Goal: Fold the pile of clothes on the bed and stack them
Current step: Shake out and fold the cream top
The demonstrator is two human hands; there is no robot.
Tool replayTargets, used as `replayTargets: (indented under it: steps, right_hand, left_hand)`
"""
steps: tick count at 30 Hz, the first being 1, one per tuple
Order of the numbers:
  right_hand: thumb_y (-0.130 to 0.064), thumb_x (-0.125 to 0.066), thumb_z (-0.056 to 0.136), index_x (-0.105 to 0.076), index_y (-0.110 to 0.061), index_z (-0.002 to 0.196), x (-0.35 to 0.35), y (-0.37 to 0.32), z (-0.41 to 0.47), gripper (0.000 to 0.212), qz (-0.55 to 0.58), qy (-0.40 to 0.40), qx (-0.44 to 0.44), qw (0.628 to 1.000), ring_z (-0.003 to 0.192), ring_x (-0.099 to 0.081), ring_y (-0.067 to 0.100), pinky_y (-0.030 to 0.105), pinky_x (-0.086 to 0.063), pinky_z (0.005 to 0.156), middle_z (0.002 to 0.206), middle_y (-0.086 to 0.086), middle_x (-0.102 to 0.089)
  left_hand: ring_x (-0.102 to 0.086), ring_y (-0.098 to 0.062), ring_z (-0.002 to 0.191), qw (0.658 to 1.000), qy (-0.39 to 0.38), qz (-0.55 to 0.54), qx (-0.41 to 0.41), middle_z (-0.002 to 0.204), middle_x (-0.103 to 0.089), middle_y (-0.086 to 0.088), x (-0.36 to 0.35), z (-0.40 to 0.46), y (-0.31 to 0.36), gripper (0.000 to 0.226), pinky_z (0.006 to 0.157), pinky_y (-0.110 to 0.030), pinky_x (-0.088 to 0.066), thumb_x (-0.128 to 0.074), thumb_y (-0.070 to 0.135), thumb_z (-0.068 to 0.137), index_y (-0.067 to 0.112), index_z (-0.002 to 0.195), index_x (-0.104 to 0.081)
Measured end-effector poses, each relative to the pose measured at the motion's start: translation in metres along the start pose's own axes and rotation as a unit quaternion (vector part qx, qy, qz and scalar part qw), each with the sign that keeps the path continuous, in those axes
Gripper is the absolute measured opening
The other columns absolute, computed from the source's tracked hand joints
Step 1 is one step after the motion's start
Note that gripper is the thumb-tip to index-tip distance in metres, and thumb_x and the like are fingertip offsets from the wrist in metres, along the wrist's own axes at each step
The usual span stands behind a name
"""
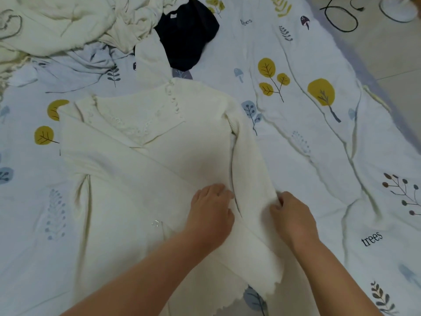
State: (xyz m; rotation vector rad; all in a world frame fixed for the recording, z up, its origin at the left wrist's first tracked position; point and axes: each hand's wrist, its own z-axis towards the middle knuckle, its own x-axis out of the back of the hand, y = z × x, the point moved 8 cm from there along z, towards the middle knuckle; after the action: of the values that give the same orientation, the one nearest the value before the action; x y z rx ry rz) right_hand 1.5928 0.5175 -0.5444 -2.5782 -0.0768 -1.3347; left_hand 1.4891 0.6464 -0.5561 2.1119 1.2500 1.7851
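Note:
A cream knit top [141, 160] with a lace collar and a row of small buttons lies spread on the bed, collar away from me. Its right sleeve [248, 179] runs down the right side of the body. My left hand [210, 210] rests on the garment near that sleeve's inner edge, fingers curled into the fabric. My right hand [290, 215] pinches the outer edge of the sleeve. A dark navy garment [186, 35] and a heap of cream clothes [68, 23] lie at the far end of the bed.
The bedsheet [319, 156] is white with yellow and blue leaf prints and the word "trees". Bare floor [387, 53] shows at the upper right, with a black cable [339, 18] and a white fan base [397, 10].

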Motion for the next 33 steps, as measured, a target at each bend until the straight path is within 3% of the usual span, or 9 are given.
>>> replayTargets:
  steps: [5, 10, 12, 15, 17, 19, 23, 28, 33]
  right_hand:
    - [-0.017, -0.04, 0.092, -0.046, -0.014, 0.09, 0.048, -0.017, -0.022, 0.007, 0.049, 0.076, 0.025, 0.996, 0.061, -0.047, 0.017, 0.029, -0.031, 0.051, 0.07, 0.002, -0.051]
    - [-0.028, -0.047, 0.091, -0.047, -0.025, 0.089, 0.097, -0.081, -0.071, 0.004, 0.049, 0.11, 0.144, 0.982, 0.064, -0.054, 0.014, 0.031, -0.043, 0.054, 0.07, -0.005, -0.055]
    - [-0.033, -0.045, 0.092, -0.047, -0.029, 0.098, 0.099, -0.11, -0.09, 0.008, 0.043, 0.078, 0.19, 0.978, 0.075, -0.061, 0.02, 0.033, -0.048, 0.065, 0.078, -0.004, -0.06]
    - [-0.032, -0.044, 0.094, -0.036, -0.033, 0.122, 0.076, -0.143, -0.11, 0.029, 0.034, 0.024, 0.249, 0.968, 0.094, -0.062, 0.022, 0.029, -0.037, 0.066, 0.096, -0.005, -0.062]
    - [-0.022, -0.046, 0.093, -0.02, -0.035, 0.132, 0.047, -0.161, -0.121, 0.049, 0.038, -0.003, 0.296, 0.955, 0.1, -0.06, 0.02, 0.03, -0.039, 0.071, 0.109, -0.004, -0.056]
    - [-0.013, -0.047, 0.092, -0.007, -0.032, 0.139, 0.011, -0.171, -0.126, 0.065, 0.042, -0.031, 0.324, 0.945, 0.105, -0.055, 0.02, 0.03, -0.042, 0.082, 0.121, -0.003, -0.044]
    - [-0.01, -0.055, 0.086, -0.009, -0.024, 0.143, -0.069, -0.17, -0.119, 0.074, -0.012, -0.106, 0.323, 0.94, 0.114, -0.04, 0.021, 0.031, -0.039, 0.091, 0.13, 0.003, -0.033]
    - [-0.014, -0.056, 0.084, -0.012, -0.012, 0.143, -0.121, -0.155, -0.118, 0.074, -0.144, -0.148, 0.316, 0.926, 0.117, -0.035, 0.028, 0.039, -0.037, 0.093, 0.131, 0.014, -0.031]
    - [-0.008, -0.055, 0.084, -0.018, -0.016, 0.14, -0.136, -0.157, -0.125, 0.068, -0.143, -0.17, 0.338, 0.915, 0.116, -0.04, 0.027, 0.036, -0.04, 0.094, 0.129, 0.013, -0.035]
  left_hand:
    - [-0.056, -0.016, 0.103, 0.966, -0.028, -0.224, 0.124, 0.11, -0.063, 0.0, 0.01, 0.011, 0.011, 0.023, 0.087, -0.026, -0.041, -0.046, 0.019, 0.092, 0.018, 0.107, -0.064]
    - [-0.062, -0.01, 0.069, 0.784, -0.174, -0.56, 0.202, 0.077, -0.067, 0.008, 0.032, 0.011, 0.043, 0.043, 0.06, -0.025, -0.049, -0.047, 0.062, 0.081, 0.024, 0.081, -0.066]
    - [-0.058, -0.006, 0.052, 0.766, -0.191, -0.593, 0.157, 0.06, -0.062, 0.01, 0.057, 0.009, 0.052, 0.037, 0.052, -0.019, -0.047, -0.056, 0.054, 0.077, 0.023, 0.062, -0.067]
    - [-0.049, -0.007, 0.036, 0.79, -0.113, -0.579, 0.166, 0.044, -0.052, 0.005, 0.09, 0.008, 0.024, 0.045, 0.039, -0.013, -0.038, -0.05, 0.011, 0.089, 0.016, 0.045, -0.061]
    - [-0.05, -0.009, 0.038, 0.81, -0.069, -0.553, 0.184, 0.046, -0.053, 0.001, 0.107, 0.004, -0.008, 0.044, 0.039, -0.015, -0.041, -0.047, 0.002, 0.087, 0.015, 0.049, -0.063]
    - [-0.052, -0.012, 0.048, 0.818, -0.036, -0.53, 0.219, 0.058, -0.057, -0.004, 0.115, -0.002, -0.045, 0.03, 0.046, -0.02, -0.043, -0.047, 0.004, 0.089, 0.014, 0.067, -0.066]
    - [-0.056, -0.026, 0.08, 0.825, 0.043, -0.451, 0.338, 0.092, -0.064, -0.019, 0.102, -0.021, -0.12, 0.019, 0.072, -0.035, -0.044, -0.052, 0.011, 0.092, -0.001, 0.101, -0.064]
    - [-0.056, -0.019, 0.07, 0.892, 0.102, -0.263, 0.354, 0.08, -0.063, -0.003, 0.093, -0.043, -0.156, 0.024, 0.063, -0.029, -0.045, -0.068, 0.031, 0.082, 0.008, 0.088, -0.063]
    - [-0.058, -0.027, 0.069, 0.929, -0.02, -0.145, 0.341, 0.073, -0.06, -0.011, 0.076, -0.069, -0.159, 0.019, 0.065, -0.035, -0.047, -0.062, 0.02, 0.084, 0.001, 0.084, -0.062]
